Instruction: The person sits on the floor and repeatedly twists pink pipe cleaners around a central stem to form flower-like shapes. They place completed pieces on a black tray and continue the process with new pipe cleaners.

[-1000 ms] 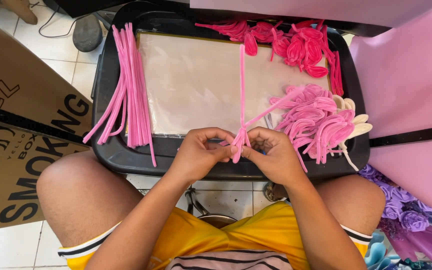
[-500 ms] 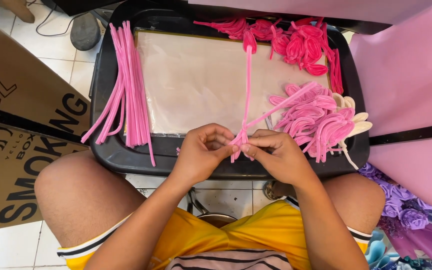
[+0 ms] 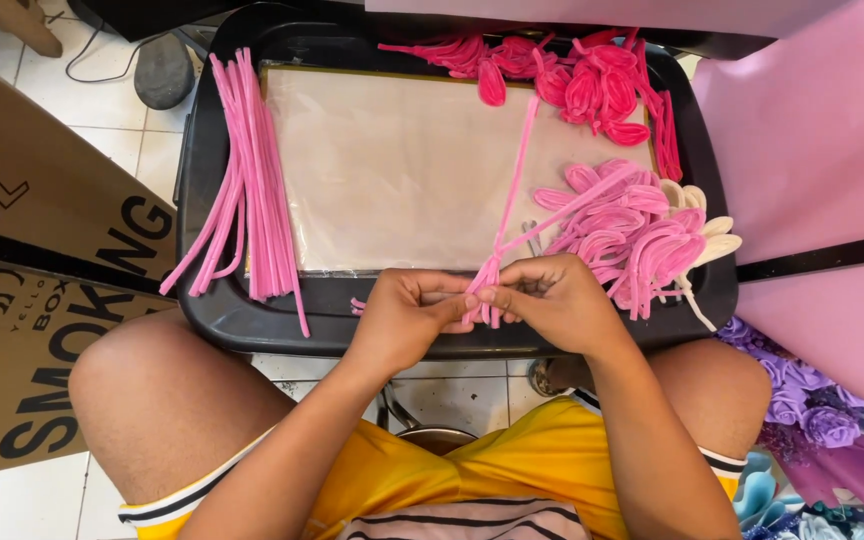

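Both hands meet over the near rim of a black tray (image 3: 214,310) that rests on my knees. My left hand (image 3: 407,315) and my right hand (image 3: 552,300) pinch the same light pink pipe cleaner (image 3: 514,190) where it is twisted together, near its short lower ends. Two long ends rise from the pinch and spread apart, one toward the far side of the tray, one to the right over a heap of light pink pipe-cleaner loops (image 3: 632,235). A beige sheet (image 3: 392,160) lines the tray floor.
A bundle of straight pink pipe cleaners (image 3: 247,185) lies along the tray's left side. Darker pink loops (image 3: 572,85) are piled at the far right corner. Brown cardboard (image 3: 32,290) stands at left, pink paper (image 3: 812,150) at right, purple paper flowers (image 3: 812,420) by my right knee.
The two long ends have swung apart and tilted to the right. My hands stayed at the tray's near rim, fingers working at the twist.
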